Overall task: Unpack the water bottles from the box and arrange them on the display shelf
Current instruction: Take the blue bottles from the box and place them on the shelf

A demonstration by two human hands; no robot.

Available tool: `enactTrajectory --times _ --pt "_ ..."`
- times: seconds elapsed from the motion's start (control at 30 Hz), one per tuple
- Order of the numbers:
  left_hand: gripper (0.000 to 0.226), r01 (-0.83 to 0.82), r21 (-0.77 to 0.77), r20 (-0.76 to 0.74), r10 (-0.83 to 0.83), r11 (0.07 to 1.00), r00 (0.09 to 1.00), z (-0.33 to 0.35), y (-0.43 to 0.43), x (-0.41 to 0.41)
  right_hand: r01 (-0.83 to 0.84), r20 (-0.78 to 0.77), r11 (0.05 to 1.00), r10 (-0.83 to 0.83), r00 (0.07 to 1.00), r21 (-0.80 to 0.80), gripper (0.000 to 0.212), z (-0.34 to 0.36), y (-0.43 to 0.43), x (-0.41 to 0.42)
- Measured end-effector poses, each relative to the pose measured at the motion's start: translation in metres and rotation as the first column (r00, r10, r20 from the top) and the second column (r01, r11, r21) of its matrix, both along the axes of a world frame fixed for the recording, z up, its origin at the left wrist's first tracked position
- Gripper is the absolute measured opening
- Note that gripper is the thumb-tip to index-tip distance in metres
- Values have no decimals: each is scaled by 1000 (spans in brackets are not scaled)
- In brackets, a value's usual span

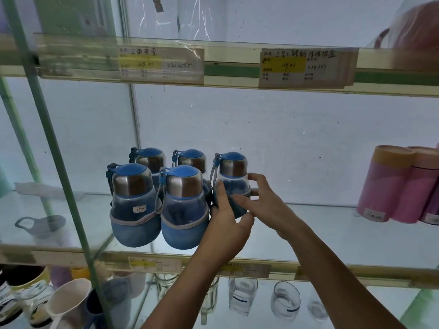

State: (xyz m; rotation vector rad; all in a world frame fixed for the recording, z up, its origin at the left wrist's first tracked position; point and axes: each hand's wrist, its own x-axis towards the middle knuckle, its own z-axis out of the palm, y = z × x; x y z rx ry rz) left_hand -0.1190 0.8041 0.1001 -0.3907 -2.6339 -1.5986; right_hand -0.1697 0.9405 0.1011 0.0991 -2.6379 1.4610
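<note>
Several blue water bottles with steel collars, blue caps and blue sleeves stand in two rows on the glass display shelf (320, 236). The front-left bottle (133, 205) carries a small price sticker; the front-middle bottle (184, 207) stands beside it. The rightmost bottle (234, 172) stands in the back row. My left hand (226, 224) wraps its lower left side, and my right hand (266, 205) grips its right side with fingers across the front. The box is out of view.
Pink cylindrical tubes (389, 186) stand at the shelf's right end. A green metal upright (59, 162) crosses the left. Price labels (306, 65) hang on the upper shelf rail. Glass tumblers (285, 302) and mugs (69, 302) fill the shelf below.
</note>
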Motion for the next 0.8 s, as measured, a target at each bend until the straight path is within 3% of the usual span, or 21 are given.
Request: enactTrajectory --times 0.37,0.53,0.8 --pt "84 -33 10 -70 34 999 997 -4 2 16 39 1 999 -39 999 -7 73 5 3 16" --pt "80 -58 -18 -197 53 998 979 -9 14 18 79 -11 997 -79 997 14 63 8 14 32" --pt "66 75 66 -192 -61 995 979 -5 52 9 157 -65 987 -158 985 -22 42 12 54 67"
